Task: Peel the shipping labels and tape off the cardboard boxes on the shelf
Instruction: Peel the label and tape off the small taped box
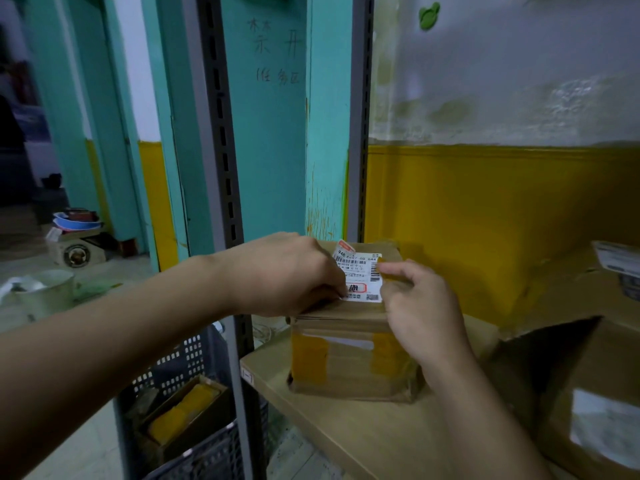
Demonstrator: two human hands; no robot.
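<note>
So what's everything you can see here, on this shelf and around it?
small cardboard box: one, brown, middle of the shelf
shipping label: one, white, stuck on the small box's top
tape strips: two, yellow, on the small box's front
large cardboard box: one, brown, right of the small box, flap raised
shelf board: one, tan, under both boxes
plastic crate: one, black, lower left beside the shelf
wall hook: one, green, top right
left hand: one, fingers curled at the label's left edge
right hand: one, fingertips at the label's right edge
</note>
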